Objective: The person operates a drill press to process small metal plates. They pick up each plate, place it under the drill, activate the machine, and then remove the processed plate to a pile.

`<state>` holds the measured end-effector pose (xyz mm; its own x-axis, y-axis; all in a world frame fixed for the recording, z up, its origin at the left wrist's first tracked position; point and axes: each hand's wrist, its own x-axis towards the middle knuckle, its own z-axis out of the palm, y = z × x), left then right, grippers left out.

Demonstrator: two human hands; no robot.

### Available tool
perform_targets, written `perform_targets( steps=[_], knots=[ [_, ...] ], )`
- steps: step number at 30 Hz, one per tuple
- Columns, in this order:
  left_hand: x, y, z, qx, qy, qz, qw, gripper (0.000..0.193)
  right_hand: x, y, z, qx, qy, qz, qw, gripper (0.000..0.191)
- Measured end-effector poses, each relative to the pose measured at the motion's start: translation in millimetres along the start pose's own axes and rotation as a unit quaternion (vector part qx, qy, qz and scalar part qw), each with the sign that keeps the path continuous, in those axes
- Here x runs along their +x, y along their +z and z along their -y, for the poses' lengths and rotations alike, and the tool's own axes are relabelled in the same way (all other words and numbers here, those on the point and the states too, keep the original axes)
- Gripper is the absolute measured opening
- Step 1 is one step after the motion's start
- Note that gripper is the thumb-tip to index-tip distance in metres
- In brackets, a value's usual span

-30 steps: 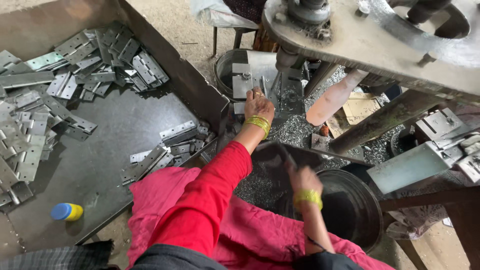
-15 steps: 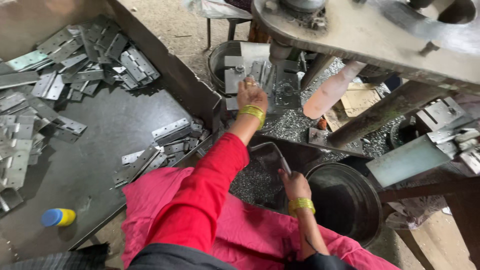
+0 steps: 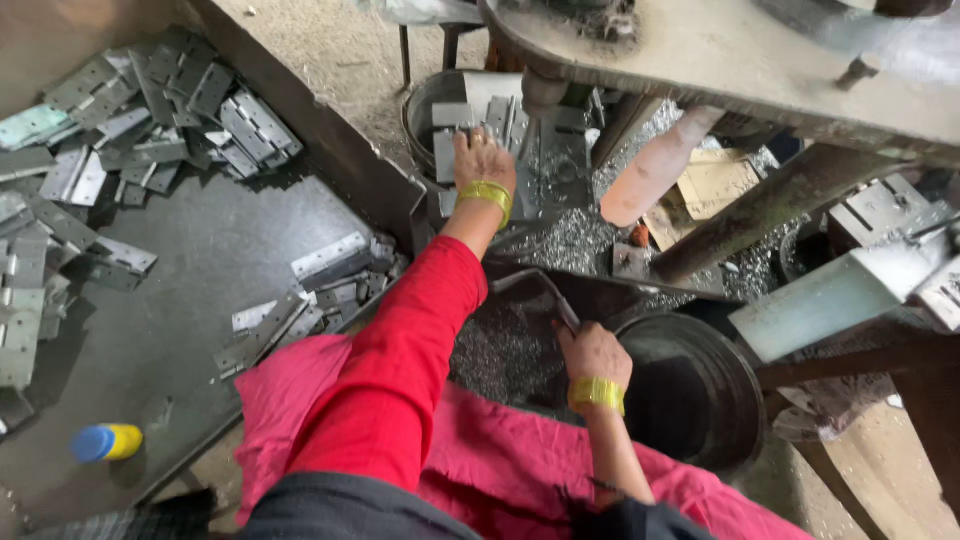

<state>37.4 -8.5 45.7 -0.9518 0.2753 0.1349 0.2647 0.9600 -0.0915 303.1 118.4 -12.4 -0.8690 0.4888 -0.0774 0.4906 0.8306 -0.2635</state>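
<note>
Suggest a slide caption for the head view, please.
Left hand on metal plates under the press, right hand beside the dark round pan.

1. I see my left hand [image 3: 481, 160] stretched forward in a red sleeve, resting on grey metal plates [image 3: 455, 135] under the press [image 3: 720, 60].
2. My right hand [image 3: 592, 352] grips a bent metal handle [image 3: 540, 292] beside a dark round pan [image 3: 690, 390].
3. Both wrists wear yellow bangles.
4. Metal shavings [image 3: 500, 350] lie between my arms.
5. To the left, a dark tray [image 3: 200, 250] holds scattered flat brackets [image 3: 150, 90] and a blue-and-yellow bottle [image 3: 107, 442].
</note>
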Motion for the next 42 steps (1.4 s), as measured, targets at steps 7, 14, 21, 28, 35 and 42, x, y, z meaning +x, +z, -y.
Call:
perform_targets(
  steps=[7, 14, 21, 28, 35, 42],
  knots=[
    [6.6, 8.2, 1.9, 0.001, -0.063, -0.062, 0.996, 0.055, 12.4, -2.9, -2.4, 0.001, 0.004, -0.003, 1.0, 0.058],
    [8.0, -0.5, 1.5, -0.026, -0.012, 0.02, 0.999, 0.043, 5.0, 23.9, -10.6, 0.074, 0.04, 0.068, 0.994, 0.056],
    [5.3, -4.4, 8.2, -0.008, 0.0, 0.014, 1.0, 0.04, 1.2, 23.8, -13.1, 0.045, 0.009, 0.026, 0.999, 0.055],
    [-44.3, -8.2, 11.4, 0.026, 0.042, -0.039, 0.998, 0.047, -5.2, -9.6, 1.9, 0.07, -0.095, -0.193, 0.974, 0.04],
    [-136.5, -1.7, 32.2, -0.095, 0.219, -0.137, 0.961, 0.04, -11.3, -21.4, 11.8, 0.067, -0.022, -0.08, 0.994, 0.04],
    [-67.7, -14.7, -16.8, -0.134, 0.176, -0.323, 0.92, 0.034, -13.1, -24.6, 9.0, 0.096, -0.025, -0.08, 0.992, 0.04]
  ],
)
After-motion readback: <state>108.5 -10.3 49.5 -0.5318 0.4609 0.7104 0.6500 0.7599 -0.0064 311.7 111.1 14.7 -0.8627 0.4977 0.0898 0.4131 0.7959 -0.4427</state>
